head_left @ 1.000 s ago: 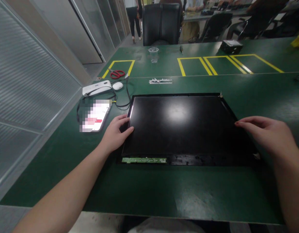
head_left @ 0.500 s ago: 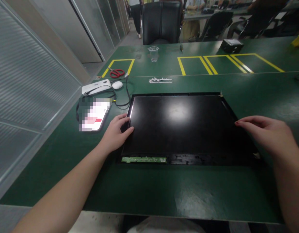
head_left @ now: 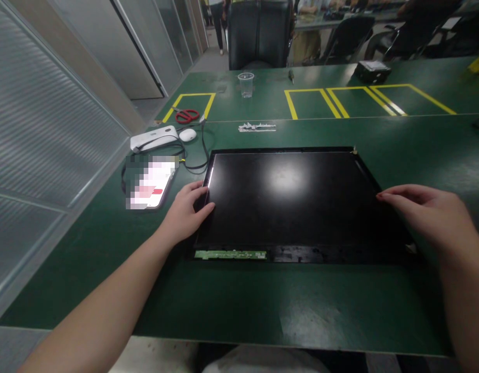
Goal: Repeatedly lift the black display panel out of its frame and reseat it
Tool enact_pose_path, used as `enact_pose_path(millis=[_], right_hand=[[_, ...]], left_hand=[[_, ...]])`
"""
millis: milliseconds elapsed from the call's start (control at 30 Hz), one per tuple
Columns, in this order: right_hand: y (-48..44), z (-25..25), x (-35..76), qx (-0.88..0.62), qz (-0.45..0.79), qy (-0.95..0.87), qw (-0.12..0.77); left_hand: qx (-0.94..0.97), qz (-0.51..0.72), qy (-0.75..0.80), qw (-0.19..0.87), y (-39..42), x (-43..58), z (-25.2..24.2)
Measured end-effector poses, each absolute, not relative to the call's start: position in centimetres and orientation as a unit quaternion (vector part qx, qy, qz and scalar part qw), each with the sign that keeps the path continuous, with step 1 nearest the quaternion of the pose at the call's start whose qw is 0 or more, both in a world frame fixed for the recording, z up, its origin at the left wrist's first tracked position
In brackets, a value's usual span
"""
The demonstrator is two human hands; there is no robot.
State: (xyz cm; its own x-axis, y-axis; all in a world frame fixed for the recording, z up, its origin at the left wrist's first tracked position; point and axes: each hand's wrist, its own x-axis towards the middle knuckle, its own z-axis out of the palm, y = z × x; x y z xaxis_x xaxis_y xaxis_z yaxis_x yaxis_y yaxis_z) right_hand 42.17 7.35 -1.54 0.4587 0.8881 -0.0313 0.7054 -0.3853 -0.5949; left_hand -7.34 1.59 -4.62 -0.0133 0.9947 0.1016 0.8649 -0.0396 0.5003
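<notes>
A black LCD panel (head_left: 293,207) lies flat on the green table, its glass upward, with a bright reflection on it. Along its near edge, at the left, runs a narrow green circuit board (head_left: 230,255). My left hand (head_left: 187,212) grips the panel's left edge, thumb on the rim and fingers at the side. At the right edge, my right hand (head_left: 425,207) has thumb and forefinger pinched together on the panel's border; the fingertips partly hide what lies between them. Small pale bits show at the panel's two right corners.
Left of the panel lie a lit phone (head_left: 151,184), a white strapped device (head_left: 154,138), a white mouse (head_left: 187,135), cables and red scissors (head_left: 187,115). Beyond stand white scraps (head_left: 257,127), a clear cup (head_left: 246,84) and a black box (head_left: 372,71). People and chairs are behind.
Both hands stay at the panel's edges, with almost no movement. The whole view has shifted very slightly, and a person walking in the background has moved a little.
</notes>
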Motion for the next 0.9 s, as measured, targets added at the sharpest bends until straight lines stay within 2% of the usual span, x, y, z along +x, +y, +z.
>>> enact_pose_path(millis=[400,900], right_hand=[[7.5,-2.1,43.1,-0.801,0.145,-0.53,0.236],[7.3,-1.9,42.6,-0.795,0.129,-0.557,0.204]], left_hand=[[0.701,0.211,0.666,0.14,1.4,-7.4,-4.8],[0.744,0.171,0.641,0.08,1.2,-6.9,-5.0]])
